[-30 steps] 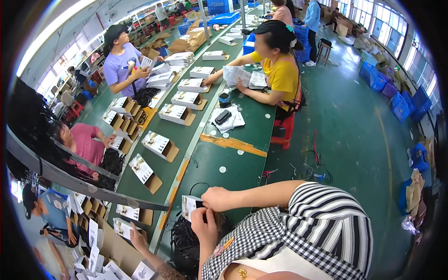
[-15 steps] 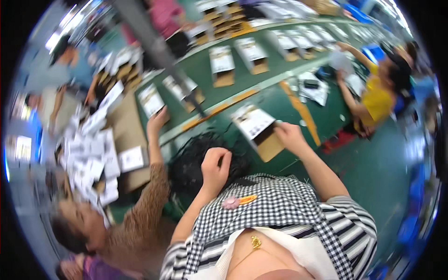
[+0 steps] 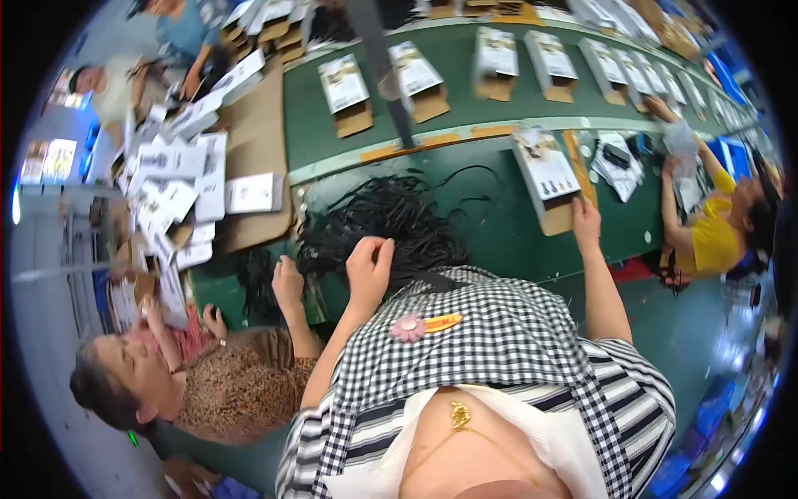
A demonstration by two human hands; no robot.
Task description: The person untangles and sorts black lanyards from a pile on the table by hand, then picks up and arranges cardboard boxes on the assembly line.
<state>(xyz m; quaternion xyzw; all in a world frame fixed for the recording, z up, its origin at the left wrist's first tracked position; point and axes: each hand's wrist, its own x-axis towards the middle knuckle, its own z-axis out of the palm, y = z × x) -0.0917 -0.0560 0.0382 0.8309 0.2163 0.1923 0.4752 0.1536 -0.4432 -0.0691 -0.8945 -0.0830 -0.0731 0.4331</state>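
Observation:
My right hand [image 3: 586, 223] grips the open brown end of a white printed carton [image 3: 546, 165], which is tilted over the green table near the belt's edge. The carton's open end is toward me; its inside is mostly hidden. My left hand [image 3: 370, 268] is closed, with fingers curled and thumb against them, in front of a heaped pile of black cords [image 3: 391, 218]. Whatever it may hold is too small or hidden to make out.
White cartons [image 3: 345, 87] with open brown flaps line the green belt [image 3: 455, 79]. Flattened cartons [image 3: 179, 162] heap at left beside a brown cardboard sheet [image 3: 258, 112]. A co-worker's hand [image 3: 288, 283] is close on my left. A metal post [image 3: 378, 62] rises over the belt.
My right hand has moved the carton right and farther away. The co-worker's hand at left has drawn back from a carton on the belt. Belt cartons appear shifted rightward as the view turned.

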